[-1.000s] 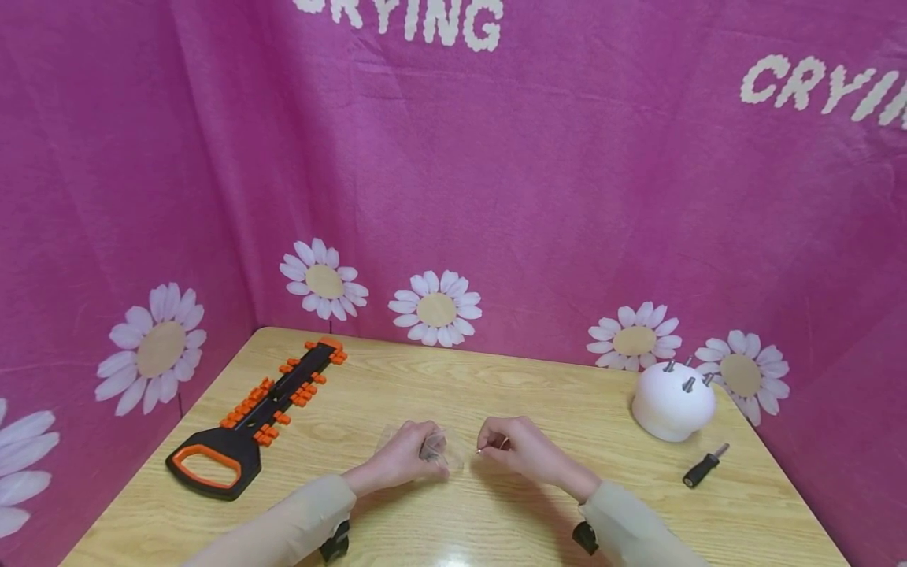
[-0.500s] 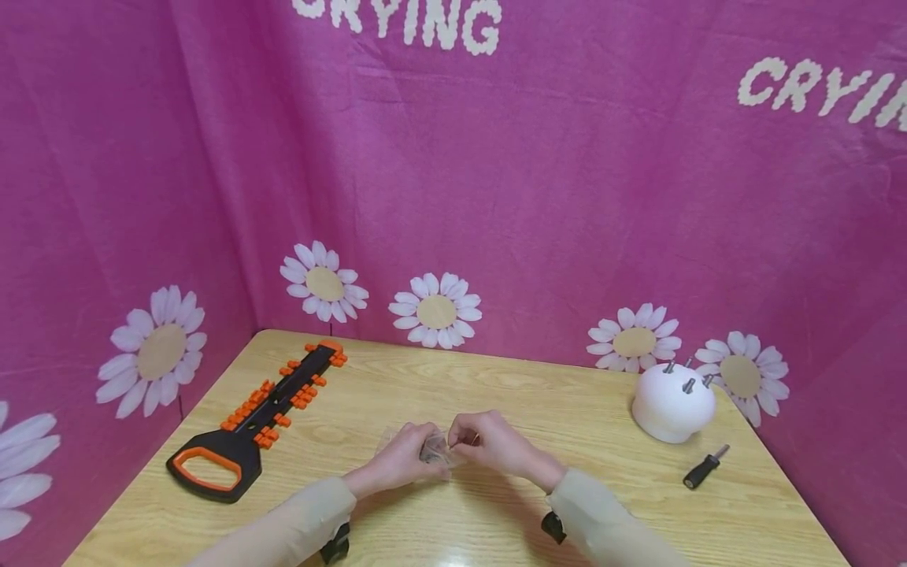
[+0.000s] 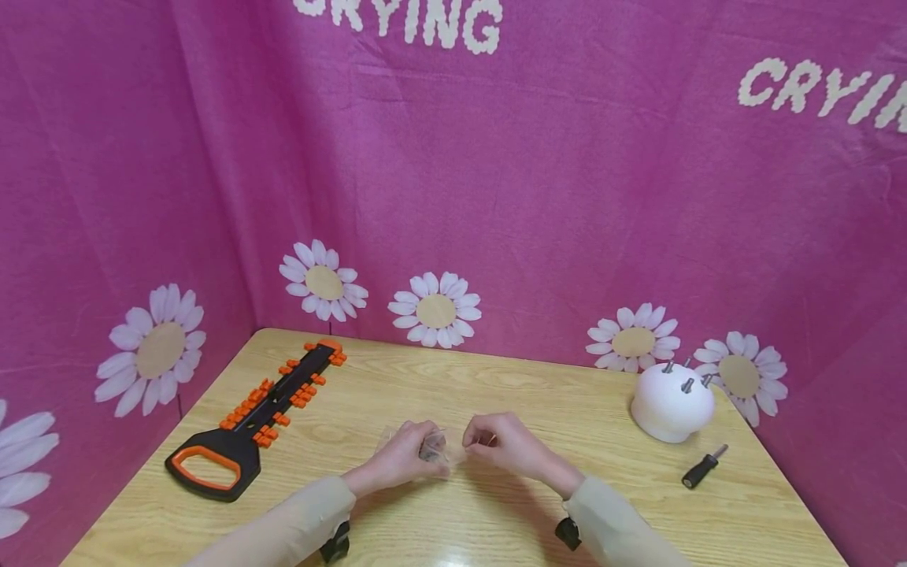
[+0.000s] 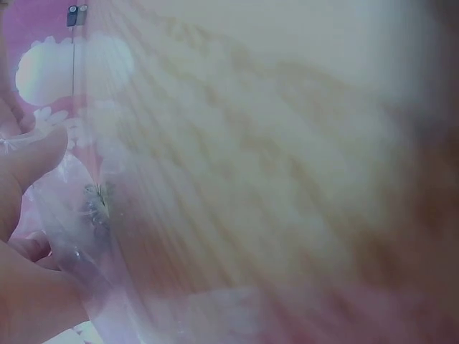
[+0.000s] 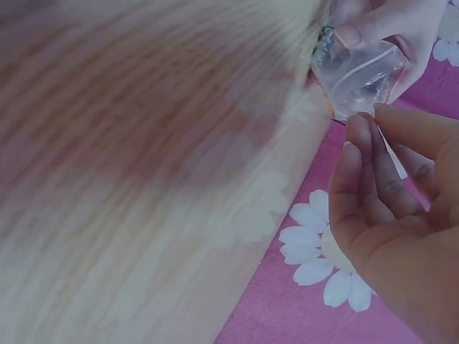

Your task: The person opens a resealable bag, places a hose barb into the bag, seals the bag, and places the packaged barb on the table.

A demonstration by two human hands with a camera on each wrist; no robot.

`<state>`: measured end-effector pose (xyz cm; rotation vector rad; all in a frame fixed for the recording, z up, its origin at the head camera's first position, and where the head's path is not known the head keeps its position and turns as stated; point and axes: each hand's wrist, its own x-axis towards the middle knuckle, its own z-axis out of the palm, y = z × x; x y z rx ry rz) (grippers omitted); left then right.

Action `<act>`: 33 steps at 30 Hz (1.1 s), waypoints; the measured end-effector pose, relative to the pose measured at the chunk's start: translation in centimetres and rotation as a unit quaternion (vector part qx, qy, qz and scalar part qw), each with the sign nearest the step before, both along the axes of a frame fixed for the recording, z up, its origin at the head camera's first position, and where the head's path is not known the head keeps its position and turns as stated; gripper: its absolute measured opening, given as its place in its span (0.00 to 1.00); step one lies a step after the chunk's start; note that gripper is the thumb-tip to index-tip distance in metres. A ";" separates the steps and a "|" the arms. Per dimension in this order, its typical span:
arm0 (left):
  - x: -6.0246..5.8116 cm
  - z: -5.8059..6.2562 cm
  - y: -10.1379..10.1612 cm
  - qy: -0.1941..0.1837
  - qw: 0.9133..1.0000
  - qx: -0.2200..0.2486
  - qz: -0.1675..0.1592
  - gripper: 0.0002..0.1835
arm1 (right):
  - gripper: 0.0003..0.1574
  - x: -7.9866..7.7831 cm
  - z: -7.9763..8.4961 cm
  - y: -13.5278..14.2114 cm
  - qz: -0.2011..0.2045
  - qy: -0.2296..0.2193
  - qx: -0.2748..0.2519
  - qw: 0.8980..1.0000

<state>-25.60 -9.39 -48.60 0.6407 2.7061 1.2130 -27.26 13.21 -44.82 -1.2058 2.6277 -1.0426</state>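
Along the left edge of the tabletop (image 3: pixel 567 386) lies a black rack (image 3: pixel 292 380) with orange clips down both sides, its far end close to the far left corner and its looped handle towards the near side. Neither of the 2 hands touches it.

Right of it, roughly midway between the left and right edges, the left hand (image 3: pixel 397 461) grips a clear bag (image 5: pixel 369 75). Small metal parts (image 4: pixel 99 204) show through the plastic, so sorting through them seems under way rather than finished; how many are out already, I cannot tell. Nor can I tell whether the bag rests on the tabletop or hangs just above it.

Just right of the bag is the right hand (image 3: pixel 506 445), apart from it in the head view. Its fingers are bent with the tips near each other, but whether they pinch something tiny cannot be made out.

Towards the far right corner sits a white dome (image 3: pixel 669 409); 4 metal posts (image 3: pixel 688 386) stand up from its top, which looks like a done step, though how firmly they are fixed is unclear. Nearer, beside the right edge, a screwdriver (image 3: pixel 700 471) lies loose, not in use.
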 end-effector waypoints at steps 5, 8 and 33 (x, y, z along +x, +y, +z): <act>0.0 0.0 0.1 0.005 1.000 -0.002 0.006 0.20 | 0.04 0.3 -0.5 0.4 -0.006 -0.005 0.006 1.000; 0.0 0.0 0.1 0.009 1.000 0.000 0.007 0.20 | 0.04 0.4 -0.8 0.4 -0.007 -0.004 0.002 1.000; 0.1 0.2 0.0 -0.042 0.997 0.059 -0.005 0.26 | 0.03 0.5 -2.2 0.4 -0.010 0.018 -0.061 0.998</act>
